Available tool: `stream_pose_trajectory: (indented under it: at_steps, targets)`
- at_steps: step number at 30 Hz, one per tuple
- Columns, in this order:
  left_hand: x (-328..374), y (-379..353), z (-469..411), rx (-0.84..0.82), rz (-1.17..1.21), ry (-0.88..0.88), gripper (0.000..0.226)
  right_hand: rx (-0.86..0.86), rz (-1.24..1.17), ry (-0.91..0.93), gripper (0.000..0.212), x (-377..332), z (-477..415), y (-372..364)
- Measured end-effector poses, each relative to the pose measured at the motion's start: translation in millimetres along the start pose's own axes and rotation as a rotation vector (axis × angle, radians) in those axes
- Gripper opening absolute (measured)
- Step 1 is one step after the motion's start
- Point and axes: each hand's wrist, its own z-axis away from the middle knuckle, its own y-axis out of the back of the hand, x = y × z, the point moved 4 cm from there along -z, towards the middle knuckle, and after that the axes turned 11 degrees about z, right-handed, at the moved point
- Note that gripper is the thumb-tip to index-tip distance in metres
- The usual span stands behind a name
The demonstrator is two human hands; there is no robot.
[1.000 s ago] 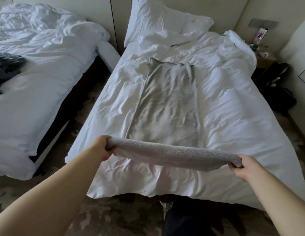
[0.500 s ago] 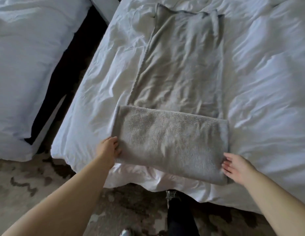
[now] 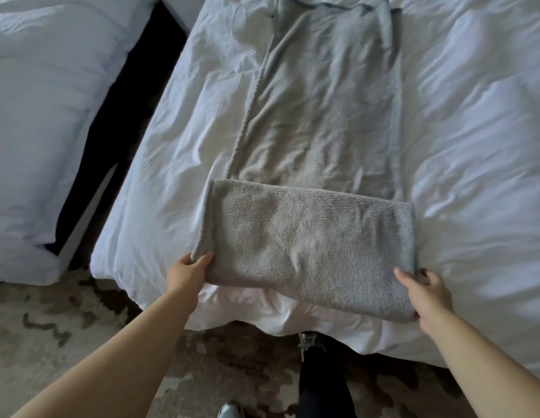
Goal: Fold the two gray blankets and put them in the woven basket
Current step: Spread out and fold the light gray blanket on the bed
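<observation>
Both hands have closed onto the near corners of the gray blanket (image 3: pixel 308 245), where half a second ago they lay flat beside it.

Far to the left of the left hand (image 3: pixel 188 271), across a dark gap, lies a second bed (image 3: pixel 36 116) in white linen. Patterned carpet (image 3: pixel 51 327) spreads below and to the left of that hand. The left forearm reaches up from the lower left corner, bare. Its thumb and fingers pinch the blanket's near-left corner, and the fingertips rest on the top of the nap.

Between the two hands sits the blanket's folded near end, a thick rectangle lying flat on the white duvet (image 3: pixel 474 146) at the foot of the bed. It is slightly skewed, with its right end closer to the person. Beyond the hands, the unfolded strip (image 3: pixel 323 101) of the same blanket runs away up the bed, emerging from under the folded part.

The right hand (image 3: pixel 425 294) grips the near-right corner. Its thumb is laid on top of the cloth and its fingers curl round the edge. The right forearm comes in bare from the lower right corner. To the right of this hand there is only rumpled duvet.

Below and between the hands a dark trouser leg (image 3: pixel 320 384) stands on the carpet. A shoe toe (image 3: pixel 231 410) shows at the bottom edge.

Counted: two hands, both grasping; one gray blanket, partly folded; two beds; one duvet under the work.
</observation>
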Motion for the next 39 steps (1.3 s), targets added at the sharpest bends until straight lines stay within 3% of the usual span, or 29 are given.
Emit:
stream_pose_trajectory:
  at_steps: [4,8,14,18,20,22,25,32,37,39]
  targets:
    - [19,-2,-5,-0.046,-0.187,-0.182,0.012,-0.038,-0.101,0.015,0.041,-10,-6,-3]
    - [25,-6,-13,0.039,-0.116,-0.148,0.009,0.148,-0.107,-0.053,0.031,-3,-5,11]
    - [-1,3,-14,0.132,0.029,0.175,0.029,0.146,-0.077,-0.169,0.037,22,8,6]
    - [-14,-13,-1,-0.062,0.524,0.534,0.041,0.089,-0.168,-0.374,0.054,43,12,-1]
    - [-16,-20,4,-0.107,0.622,0.568,0.04,-0.078,-0.397,-0.488,0.058,52,19,-14]
    - [-17,-22,6,-0.085,0.66,0.574,0.044,-0.278,-0.664,-0.54,0.045,51,29,-27]
    - [-9,-23,13,-0.05,0.755,0.602,0.051,-0.366,-0.687,-0.496,0.022,47,40,-30]
    - [34,5,35,0.06,0.735,0.521,0.049,-0.237,-0.646,-0.4,0.046,18,59,18]
    - [70,34,74,-0.034,0.724,0.421,0.05,-0.232,-0.668,-0.276,0.011,0,103,68]
    - [77,51,93,-0.059,0.726,0.407,0.051,-0.214,-0.688,-0.232,0.008,-1,125,85]
